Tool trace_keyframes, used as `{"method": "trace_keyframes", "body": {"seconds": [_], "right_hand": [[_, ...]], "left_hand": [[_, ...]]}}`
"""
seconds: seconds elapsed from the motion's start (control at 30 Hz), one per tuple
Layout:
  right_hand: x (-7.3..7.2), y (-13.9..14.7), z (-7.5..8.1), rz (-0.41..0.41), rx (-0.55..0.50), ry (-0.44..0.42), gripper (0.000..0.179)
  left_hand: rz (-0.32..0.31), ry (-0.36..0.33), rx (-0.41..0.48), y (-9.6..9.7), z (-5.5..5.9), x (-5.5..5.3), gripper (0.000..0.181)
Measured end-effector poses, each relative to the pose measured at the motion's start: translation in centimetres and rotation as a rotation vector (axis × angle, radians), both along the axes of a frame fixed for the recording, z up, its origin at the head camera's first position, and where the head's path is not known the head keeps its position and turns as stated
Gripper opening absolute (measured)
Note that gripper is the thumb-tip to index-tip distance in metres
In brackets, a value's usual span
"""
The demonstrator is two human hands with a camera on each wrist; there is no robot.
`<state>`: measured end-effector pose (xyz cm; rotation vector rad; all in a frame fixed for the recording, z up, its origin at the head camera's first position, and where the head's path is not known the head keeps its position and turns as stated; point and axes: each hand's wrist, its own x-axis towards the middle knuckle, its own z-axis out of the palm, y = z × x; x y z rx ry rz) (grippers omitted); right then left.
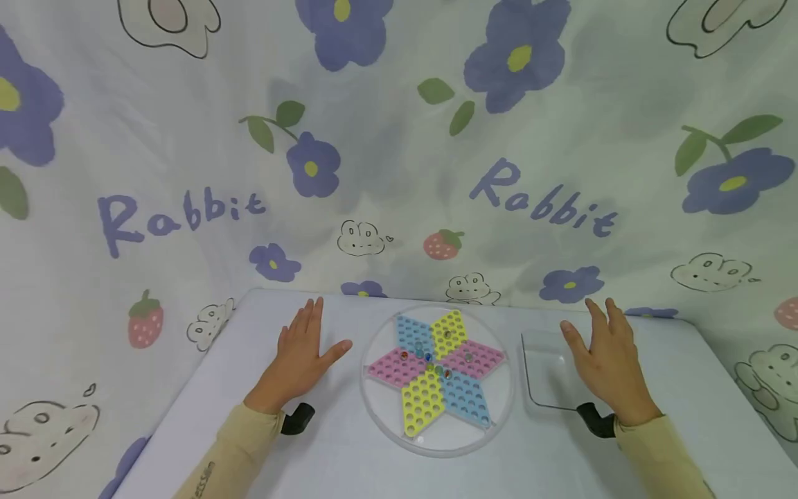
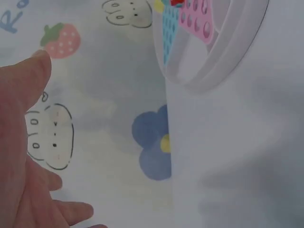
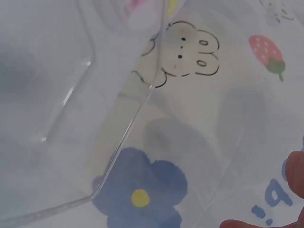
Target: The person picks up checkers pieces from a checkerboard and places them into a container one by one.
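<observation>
A round white Chinese checkers board [image 1: 458, 433] lies mid-table, with pink, yellow and blue star points. Several glass marbles [image 1: 428, 358] sit in its holes, mostly around the centre, with a reddish marble [image 1: 404, 355] on the left pink point. To the left of the board is my left hand [image 1: 298, 364], fingers extended and thumb spread, holding nothing. My right hand [image 1: 607, 364] is likewise open and bare, overlapping the right part of a clear plastic box [image 1: 551, 407]. In the right wrist view the box's transparent edge [image 3: 126, 130] is close by, while only fingertips show at lower right.
A white table [image 1: 337, 457] bears the board and box. Behind and beside it hangs a pale cloth [image 1: 386, 159] printed with flowers, strawberries and rabbits. A black wrist mount [image 1: 298, 419] is at the left sleeve, another black mount [image 1: 596, 420] at the right.
</observation>
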<state>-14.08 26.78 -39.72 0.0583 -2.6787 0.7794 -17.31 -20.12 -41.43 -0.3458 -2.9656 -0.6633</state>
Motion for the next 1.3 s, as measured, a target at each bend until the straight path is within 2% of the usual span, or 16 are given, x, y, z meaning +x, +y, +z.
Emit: {"method": "trace_keyframes", "body": {"seconds": [0.5, 0.83, 1.07, 1.3], "right_hand": [[0.1, -4.9, -0.3, 0.045, -0.054, 0.022, 0.067], [0.1, -7.3, -1.2, 0.079, -0.081, 0.036, 0.067], [0.0, -9.4, -2.0, 0.120, -0.104, -0.008, 0.068], [-0.3, -11.2, -2.7, 0.165, -0.136, -0.058, 0.062]], "left_hand": [[-0.047, -0.060, 0.129, 2.3, -2.7, 0.9, 0.093], [-0.059, -0.073, 0.162, 3.7, -4.0, 1.2, 0.092], [-0.060, -0.120, 0.211, 4.4, -4.9, 1.6, 0.093], [-0.088, -0.133, 0.185, 5.1, -5.5, 1.7, 0.097]]}}
